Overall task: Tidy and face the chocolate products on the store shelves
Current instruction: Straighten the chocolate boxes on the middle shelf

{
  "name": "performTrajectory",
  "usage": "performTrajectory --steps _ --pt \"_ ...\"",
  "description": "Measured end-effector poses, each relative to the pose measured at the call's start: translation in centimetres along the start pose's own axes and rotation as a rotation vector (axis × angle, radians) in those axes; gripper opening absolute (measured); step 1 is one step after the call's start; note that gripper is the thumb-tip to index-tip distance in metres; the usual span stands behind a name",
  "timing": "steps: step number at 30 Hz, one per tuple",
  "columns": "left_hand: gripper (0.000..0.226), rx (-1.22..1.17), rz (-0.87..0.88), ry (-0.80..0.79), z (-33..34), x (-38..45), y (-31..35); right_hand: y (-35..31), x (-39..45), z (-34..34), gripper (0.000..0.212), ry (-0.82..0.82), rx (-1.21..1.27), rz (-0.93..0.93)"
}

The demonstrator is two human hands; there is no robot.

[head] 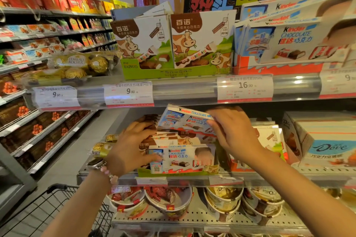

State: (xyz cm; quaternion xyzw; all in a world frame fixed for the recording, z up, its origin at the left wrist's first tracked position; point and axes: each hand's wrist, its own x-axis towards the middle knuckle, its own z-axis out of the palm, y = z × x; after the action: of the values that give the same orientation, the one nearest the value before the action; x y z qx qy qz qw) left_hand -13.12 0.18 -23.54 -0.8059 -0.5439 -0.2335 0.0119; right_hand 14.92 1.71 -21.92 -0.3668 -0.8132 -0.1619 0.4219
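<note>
a tilted kinder chocolate box (185, 119) sits on the middle shelf (269, 178), just under the upper shelf's price rail, lying aslant on top of a mixed stack of boxes. the right hand (234, 132) grasps its right end, fingers curled over the box's top edge. below it a second kinder box (182, 158) stands face-out at the front of a green display tray (173, 174), and between the two lie brown-and-white bainuo cow boxes (173, 139), crooked and overlapping. the left hand (131, 149) rests against the left side of this stack, its fingers bent around the left edge of the lower box and the packs above it; a watch and a pink bead bracelet (109, 174) sit on that wrist. just left of the hand are gold-wrapped ferrero packs (101, 148). to the right of the stack stands another cow box, partly hidden by the right wrist, then a pale dove carton (327, 144). on the upper shelf, bainuo cartons (173, 44) stand upright in a green tray, with large kinder cartons (289, 40) to their right and a ferrero rocher pack (82, 62) to their left; price tags (244, 88) line the rail. the bottom shelf holds round tubs of chocolates (167, 200). a black wire cart (63, 208) stands at lower left.
</note>
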Motion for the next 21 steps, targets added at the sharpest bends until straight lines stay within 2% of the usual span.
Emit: performTrajectory --steps 3,4,9,14,17,21 --pt "0.107 0.045 -0.033 -0.067 -0.2 0.2 -0.1 0.6 -0.8 -0.6 0.024 0.025 -0.015 -0.054" --pt "0.105 0.085 -0.014 -0.08 -0.1 0.2 -0.2 0.7 -1.2 -0.8 0.024 0.032 -0.005 -0.061" --pt "0.072 0.346 0.105 0.003 0.6 -0.8 1.6 0.8 -3.1 -2.3 0.031 0.092 0.046 -0.032" --pt "0.06 0.362 0.253 0.026 1.4 -0.1 4.2 1.7 -3.8 -3.7 0.039 0.073 0.037 0.028" --pt "0.056 0.373 0.268 0.003 2.1 0.9 5.6 2.3 -4.4 -4.4 0.047 0.054 0.006 0.078" --pt "0.051 0.375 0.248 -0.077 2.6 1.7 6.5 2.5 -5.4 -5.2 0.039 0.059 -0.029 0.113"
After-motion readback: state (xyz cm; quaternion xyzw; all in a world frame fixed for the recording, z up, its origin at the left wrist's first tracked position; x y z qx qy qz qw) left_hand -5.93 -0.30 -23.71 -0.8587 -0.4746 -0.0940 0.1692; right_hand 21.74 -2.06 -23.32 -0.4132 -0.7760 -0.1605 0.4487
